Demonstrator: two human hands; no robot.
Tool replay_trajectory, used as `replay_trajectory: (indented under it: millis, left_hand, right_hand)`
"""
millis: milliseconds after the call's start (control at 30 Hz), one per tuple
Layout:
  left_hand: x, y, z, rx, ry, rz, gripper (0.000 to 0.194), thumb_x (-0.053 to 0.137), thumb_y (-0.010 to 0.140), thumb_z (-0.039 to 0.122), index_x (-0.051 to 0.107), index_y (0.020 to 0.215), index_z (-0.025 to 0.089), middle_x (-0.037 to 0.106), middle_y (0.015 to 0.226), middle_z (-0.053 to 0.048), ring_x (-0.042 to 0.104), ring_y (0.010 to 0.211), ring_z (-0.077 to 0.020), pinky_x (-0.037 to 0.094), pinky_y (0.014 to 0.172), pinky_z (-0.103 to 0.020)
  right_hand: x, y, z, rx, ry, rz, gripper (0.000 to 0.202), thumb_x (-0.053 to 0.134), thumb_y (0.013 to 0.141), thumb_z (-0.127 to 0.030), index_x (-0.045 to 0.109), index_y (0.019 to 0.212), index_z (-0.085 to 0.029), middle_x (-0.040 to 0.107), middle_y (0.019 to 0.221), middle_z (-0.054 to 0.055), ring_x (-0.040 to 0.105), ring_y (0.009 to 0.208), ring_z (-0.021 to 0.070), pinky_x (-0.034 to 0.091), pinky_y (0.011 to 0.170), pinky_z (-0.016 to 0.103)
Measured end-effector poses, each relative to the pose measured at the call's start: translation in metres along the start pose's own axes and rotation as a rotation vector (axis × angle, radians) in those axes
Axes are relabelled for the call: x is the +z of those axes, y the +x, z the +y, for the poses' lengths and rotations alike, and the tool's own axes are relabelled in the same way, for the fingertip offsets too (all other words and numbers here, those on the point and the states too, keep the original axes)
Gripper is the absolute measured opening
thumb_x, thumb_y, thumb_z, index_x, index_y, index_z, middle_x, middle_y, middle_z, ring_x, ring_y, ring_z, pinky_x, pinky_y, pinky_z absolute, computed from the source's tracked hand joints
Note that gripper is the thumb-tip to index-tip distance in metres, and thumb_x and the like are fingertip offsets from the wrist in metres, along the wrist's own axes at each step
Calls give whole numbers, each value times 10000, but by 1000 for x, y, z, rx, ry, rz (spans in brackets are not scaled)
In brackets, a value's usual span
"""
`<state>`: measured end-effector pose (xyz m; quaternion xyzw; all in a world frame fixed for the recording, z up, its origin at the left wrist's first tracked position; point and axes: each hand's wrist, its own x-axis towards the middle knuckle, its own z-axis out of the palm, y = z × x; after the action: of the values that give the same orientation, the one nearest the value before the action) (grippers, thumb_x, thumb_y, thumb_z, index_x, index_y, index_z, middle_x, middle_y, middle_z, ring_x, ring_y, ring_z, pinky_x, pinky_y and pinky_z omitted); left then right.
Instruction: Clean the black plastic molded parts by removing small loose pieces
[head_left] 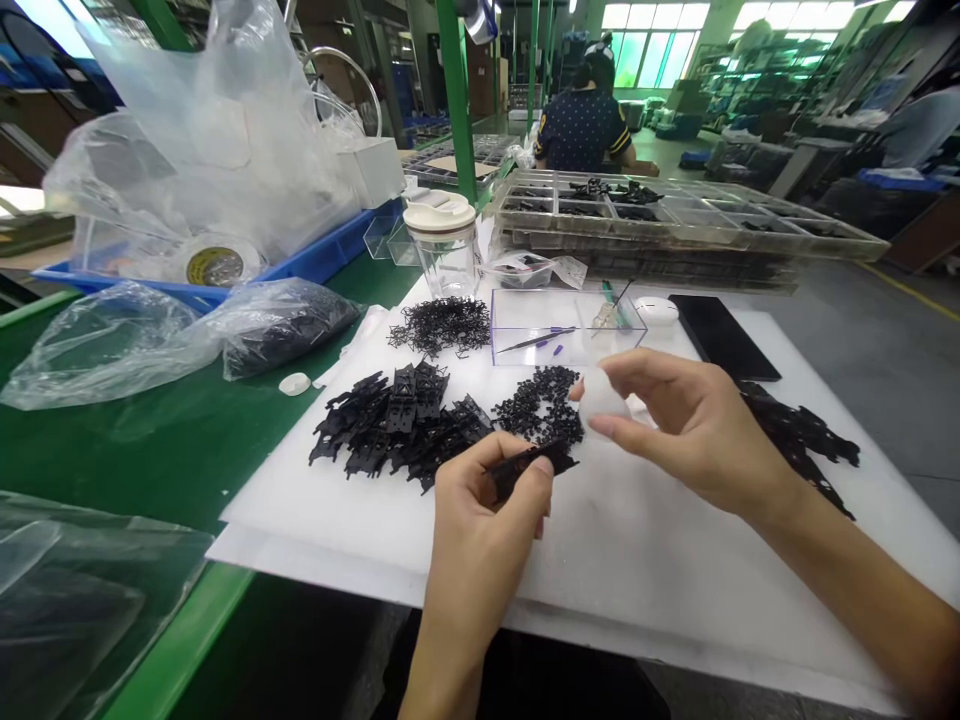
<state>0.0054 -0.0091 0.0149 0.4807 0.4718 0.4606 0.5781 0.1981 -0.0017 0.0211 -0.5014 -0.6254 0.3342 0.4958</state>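
Observation:
My left hand (487,530) pinches a flat black plastic part (525,465) between thumb and fingers, low over the white work sheet. To its right, my right hand (690,425) grips a small whitish, translucent rounded piece (602,400) between thumb and fingertips; its exact kind is unclear. Just behind my hands lies a spread of tiny black pieces (536,400). A heap of similar flat black parts (397,410) sits left of my left hand. Farther back is a pile of thin black clip-like pieces (442,325). More flat black parts (806,435) lie beyond my right forearm.
A clear tray (517,350) with tweezers (536,340) stands behind the tiny pieces, near a lidded cup (442,240). Stacked compartment boxes (675,235) line the back. Plastic bags (187,150) fill a blue bin (300,260) at left. A person (585,120) sits beyond.

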Motion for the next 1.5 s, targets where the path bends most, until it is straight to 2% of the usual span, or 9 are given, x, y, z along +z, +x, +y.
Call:
replay_trajectory:
  millis: [300,533,700,767,867,967,1100,1300,1500]
  left_hand:
    - [-6,4,-6,8,-16,-43,204,641,842,263,577,660,198,474,526,61,399,482,-84,311,474,-212]
    - [-3,3,-5,8,-28,-1,197,647,832,261,576,662,191,474,517,56,387,480,-81,284,477,-216]
    - [-4,4,-6,15,-46,14,194,645,834,263,573,670,192,457,514,57,372,489,-85,281,488,-221]
    - [-5,4,-6,17,-46,10,197,646,833,260,566,666,192,456,517,54,376,494,-88,278,489,-224]
    - [-6,5,-5,12,-42,-6,218,641,836,251,544,650,193,456,527,49,376,501,-89,273,491,-227]
    - [-6,6,-4,6,-42,-15,221,633,843,248,534,653,194,449,531,51,367,502,-88,268,495,-229]
    - [-7,7,-5,22,-45,-24,216,636,833,253,533,653,193,451,535,50,368,508,-92,264,498,-229]
    - [-11,6,-8,35,-26,-47,232,654,826,289,528,653,201,439,531,50,366,514,-106,276,500,-233]
    - [-13,5,-10,24,-22,-55,221,652,829,300,539,665,204,449,528,52,377,510,-109,282,503,-233]
  right_hand:
    - [-18,6,-10,150,-260,-467,182,767,805,-169,671,943,-240,705,1023,-2,616,936,192,483,889,348]
    - [-18,8,-4,61,-289,-564,188,798,810,-244,700,970,-233,708,1039,17,596,923,204,479,845,344]
    - [-36,10,-9,21,-298,-594,493,920,689,-473,746,1096,-255,717,1046,39,621,925,223,501,771,318]
    - [-47,13,-11,23,-263,-471,378,889,738,-476,769,996,-227,721,923,42,627,821,200,495,714,304]
    - [-56,22,-9,56,-257,17,304,800,837,-477,725,771,-190,639,670,18,530,579,143,399,539,276]
    - [-54,38,-3,72,-443,376,306,770,846,-486,761,870,-182,635,656,18,508,545,144,365,521,284]
    - [-43,64,12,14,-679,371,361,712,883,-449,775,1121,-185,749,860,61,646,703,219,447,687,349]
    - [-38,88,14,-121,-635,385,173,683,890,-304,765,818,-170,769,890,94,672,767,242,475,733,355]
    - [-55,77,-12,-271,-465,545,214,662,950,-351,731,814,-202,752,796,70,721,749,248,552,751,382]
